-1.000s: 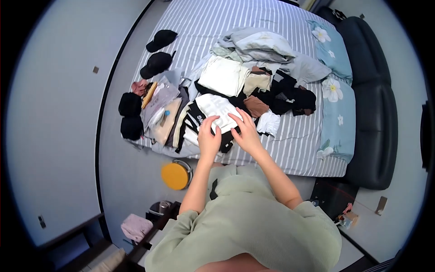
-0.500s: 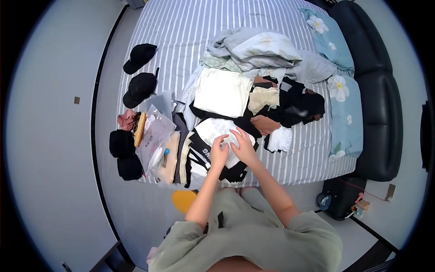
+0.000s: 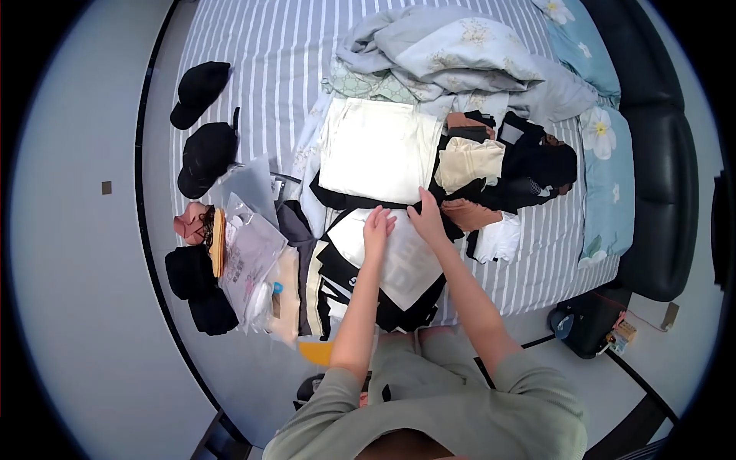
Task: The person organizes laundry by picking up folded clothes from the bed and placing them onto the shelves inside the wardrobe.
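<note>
A white garment (image 3: 410, 257) with pale lettering lies on top of a pile of black and white clothes at the near side of the bed. Over its upper left part is my left hand (image 3: 379, 224), fingers loosely bent and apart, with nothing in them. My right hand (image 3: 428, 217) rests at the garment's upper right edge, its thumb and fingers spread. Just beyond both hands, a folded white garment (image 3: 376, 149) sits on black cloth (image 3: 333, 197). Folded beige cloth (image 3: 469, 161) and brown cloth (image 3: 470, 215) lie to the right of my right hand.
Black caps (image 3: 207, 157) line the bed's left side, near plastic-bagged clothes (image 3: 249, 253). A crumpled quilt (image 3: 452, 57) lies at the back. Black clothes (image 3: 540, 169), a white bundle (image 3: 498, 238) and blue flowered pillows (image 3: 609, 180) are at the right, before a black headboard (image 3: 652, 176).
Both hands have moved forward, from the middle of the lettered white garment to its far edge, and are farther apart. More lettering shows. The camera view has shifted closer.
</note>
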`<state>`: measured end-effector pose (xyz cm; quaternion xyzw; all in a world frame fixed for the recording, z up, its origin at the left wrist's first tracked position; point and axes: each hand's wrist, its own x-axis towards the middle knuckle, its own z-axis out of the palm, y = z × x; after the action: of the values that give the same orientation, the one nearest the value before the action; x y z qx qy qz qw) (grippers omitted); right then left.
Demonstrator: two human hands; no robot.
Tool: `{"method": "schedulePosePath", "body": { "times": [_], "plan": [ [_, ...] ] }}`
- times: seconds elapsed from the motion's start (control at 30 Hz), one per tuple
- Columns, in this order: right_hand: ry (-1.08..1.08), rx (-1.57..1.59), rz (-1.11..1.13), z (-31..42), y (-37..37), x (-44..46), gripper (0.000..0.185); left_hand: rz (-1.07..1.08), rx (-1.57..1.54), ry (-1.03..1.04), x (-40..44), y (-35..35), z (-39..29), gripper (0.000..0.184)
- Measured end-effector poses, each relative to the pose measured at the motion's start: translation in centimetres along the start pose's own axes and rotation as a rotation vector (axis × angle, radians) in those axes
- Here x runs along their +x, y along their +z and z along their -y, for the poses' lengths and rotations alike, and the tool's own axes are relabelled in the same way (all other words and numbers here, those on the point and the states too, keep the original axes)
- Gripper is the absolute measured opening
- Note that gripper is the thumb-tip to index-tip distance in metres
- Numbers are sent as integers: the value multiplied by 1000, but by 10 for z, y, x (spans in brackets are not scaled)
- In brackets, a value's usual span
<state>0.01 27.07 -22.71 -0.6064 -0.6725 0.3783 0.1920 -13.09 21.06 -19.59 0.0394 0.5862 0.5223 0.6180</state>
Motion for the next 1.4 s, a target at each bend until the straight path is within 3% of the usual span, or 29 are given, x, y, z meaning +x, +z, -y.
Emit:
{"method": "schedulePosePath", "body": {
  "times": [0.13,0.23,0.33,0.43,0.57,0.67,0.8,0.83,0.93,1.1,1.2,1.3,1.33,1.37,1.4],
  "plan": [
    [238,79,86,-1,2,15,58,-47,-147,-31,24,6,-2,47],
    [286,110,-4,-5,7,24,49,-90,-196,-83,45,4,5,47],
    [338,27,58,-5,-1,33,45,-86,-300,-146,65,-3,15,38],
    [175,-11,-184,-4,13,25,37,-234,-304,-169,77,7,21,38],
    [194,251,-151,-26,17,31,25,-435,-437,-80,76,29,11,38],
    [235,494,-96,1,-1,29,20,-285,-567,-125,74,22,2,35],
    [301,765,-24,40,-13,18,14,-51,-794,-94,79,16,0,47],
    [295,784,-48,45,-11,14,13,-75,-740,-96,83,12,1,56],
    [296,911,-69,49,-7,0,7,-148,-574,22,69,20,-17,62],
    [457,1321,-276,50,0,-29,24,-218,-490,117,31,19,-46,67],
    [747,1658,-128,42,1,-35,34,-157,-500,152,-7,8,-64,65],
    [740,2079,215,38,-9,-38,52,-145,-472,159,-50,-8,-66,56],
    [606,2183,327,39,-15,-41,52,-170,-438,127,-59,-21,-58,59],
    [201,1572,365,27,-13,-50,56,-177,-405,102,-73,-27,-57,59],
    [176,2292,625,16,-10,-50,58,-181,-374,77,-86,-32,-57,60]
  ]
}}
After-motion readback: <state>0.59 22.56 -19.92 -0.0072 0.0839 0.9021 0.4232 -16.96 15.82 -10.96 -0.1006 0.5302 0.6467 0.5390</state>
